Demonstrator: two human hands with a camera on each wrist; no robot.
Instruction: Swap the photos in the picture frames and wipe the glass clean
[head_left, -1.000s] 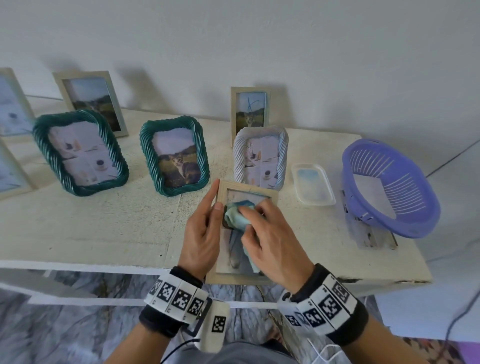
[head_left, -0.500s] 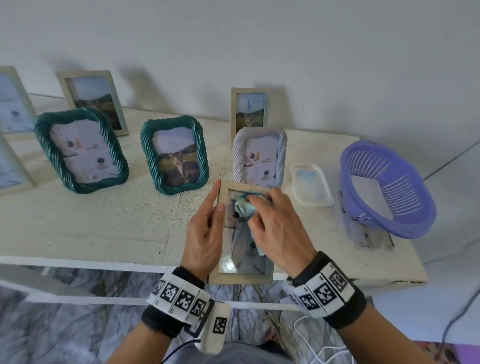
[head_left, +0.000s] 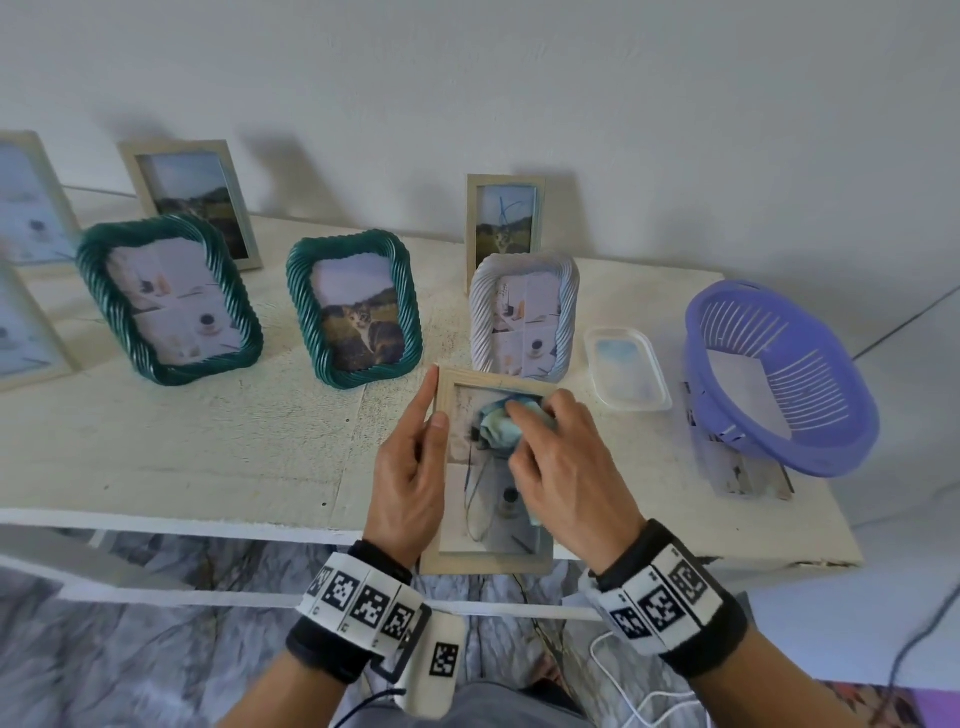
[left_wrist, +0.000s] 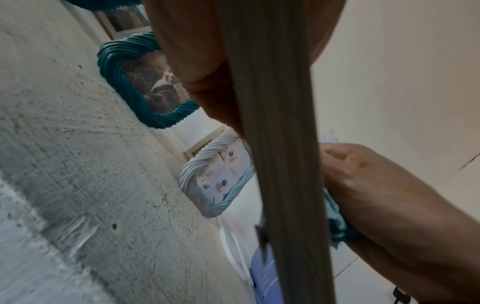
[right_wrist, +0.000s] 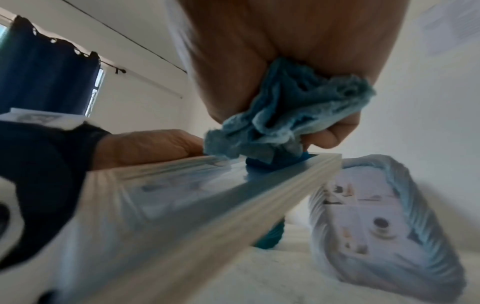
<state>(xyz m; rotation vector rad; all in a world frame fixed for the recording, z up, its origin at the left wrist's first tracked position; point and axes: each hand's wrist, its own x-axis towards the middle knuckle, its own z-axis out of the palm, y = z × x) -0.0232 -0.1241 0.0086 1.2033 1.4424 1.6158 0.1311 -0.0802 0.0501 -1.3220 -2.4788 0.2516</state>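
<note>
Head view first, far left: two pale frames are cut off by the picture edge, their photos washed out. Next, a flat wooden frame leans on the wall, half hidden behind a teal frame with a twisted rope-like rim. A second teal frame, same ribbed moulding, shows a cat photo. Rough, pitted white worktop under all of it.

Centre now: the left hand grips the left rail of the light wood frame, thumb on the front, index finger straight along the edge; the other fingers are hidden behind it. That frame is held over the worktop's front edge, its near end past the lip. The right hand has its fingers curled, bunching a fuzzy blue cloth against the upper glass. It covers much of the photo; only a cup is legible lower down.

Behind, a white ribbed frame partly hides a slim wooden one. Rightward, a clear plastic lid, contents unclear, then a slotted purple basket, tipped.

Both wrist views are blurred.
</note>
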